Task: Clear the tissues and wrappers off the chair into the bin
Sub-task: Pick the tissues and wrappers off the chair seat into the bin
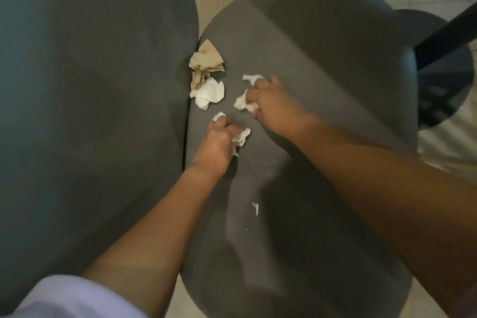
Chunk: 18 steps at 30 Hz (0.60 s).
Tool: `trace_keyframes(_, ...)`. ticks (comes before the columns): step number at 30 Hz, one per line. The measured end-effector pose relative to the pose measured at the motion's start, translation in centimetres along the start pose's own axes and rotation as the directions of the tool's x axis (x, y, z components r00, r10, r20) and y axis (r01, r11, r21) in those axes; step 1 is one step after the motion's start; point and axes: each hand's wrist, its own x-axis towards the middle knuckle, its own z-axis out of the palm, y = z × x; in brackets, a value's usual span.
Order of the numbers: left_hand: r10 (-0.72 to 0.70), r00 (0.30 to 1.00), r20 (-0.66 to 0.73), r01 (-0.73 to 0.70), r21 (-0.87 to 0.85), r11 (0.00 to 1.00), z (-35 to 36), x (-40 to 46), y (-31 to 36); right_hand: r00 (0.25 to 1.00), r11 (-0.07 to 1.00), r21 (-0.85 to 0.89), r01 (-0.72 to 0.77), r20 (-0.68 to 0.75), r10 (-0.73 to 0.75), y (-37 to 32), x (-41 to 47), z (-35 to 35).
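- Crumpled white tissues (208,94) and tan wrappers (206,60) heaped at 10 o'clock on grey chair seat (322,64)
- Left hand (216,142) curled round white tissue scraps, at 6 o'clock of heap
- Right hand (271,106) clenching white tissue wads, at 3 o'clock of heap
- Small white shred (255,208) alone at 6 o'clock

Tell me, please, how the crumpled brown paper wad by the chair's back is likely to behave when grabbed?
The brown paper wad looks creased and thin, so probably light and easily squashed. Its loose folds suggest it may spring open rather than roll.
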Motion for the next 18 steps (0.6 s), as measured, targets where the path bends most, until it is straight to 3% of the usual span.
trace_keyframes(4, 0.064, 0.997, 0.031, -0.063, -0.045, 0.997, 1.1, -1.4, 1.8, 1.000, 0.998, 0.064, 0.020, -0.021, -0.019, 0.9, -4.0, 1.0)
trace_keyframes(9, 0.132, 0.990, 0.044, -0.127, -0.104, 0.986, 2.0, -3.6, 5.2, 0.998, 0.994, 0.093, -0.063, 0.005, 0.063, 2.6, -9.8, 1.6)
trace_keyframes(13, 0.215, 0.974, 0.075, -0.216, 0.001, 0.976, 2.2, -5.7, 9.1, 0.987, 0.984, 0.083, -0.159, -0.012, 0.160, 4.3, -15.1, 1.5)
trace_keyframes(18, 0.358, 0.933, 0.044, -0.359, 0.018, 0.933, 2.4, -8.1, 14.4, 0.959, 0.965, 0.126, -0.229, -0.139, 0.246, 6.1, -22.7, 0.0)
